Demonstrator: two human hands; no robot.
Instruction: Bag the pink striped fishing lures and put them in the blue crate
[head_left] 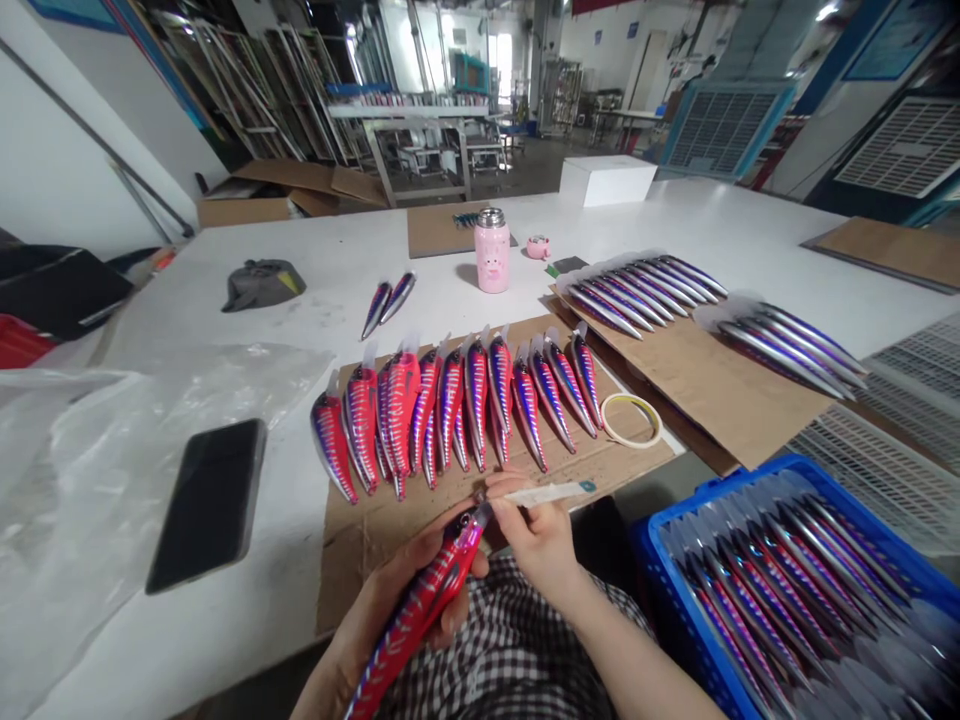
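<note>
My left hand [405, 562] is wrapped around a large red and purple fishing lure [433, 590] with silver stripes, its head tilted up to the right. My right hand [541, 540] pinches a slim white stick-like tool [551, 493] with a teal end; its working tip is hidden by the fingers near the lure's clear lip. Just beyond both hands, a row of similar red and purple lures [450, 405] lies on a cardboard sheet [349, 540], some overlapping. A roll of tape [631, 420] rests at the row's right end.
A blue basket [652, 560] of lures stands at the lower right. More lures [645, 290] lie on cardboard [705, 380]. A black phone [206, 505] and plastic sheeting [67, 480] are at left. Farther back stand an open pink bottle [492, 255] and a white box [607, 180].
</note>
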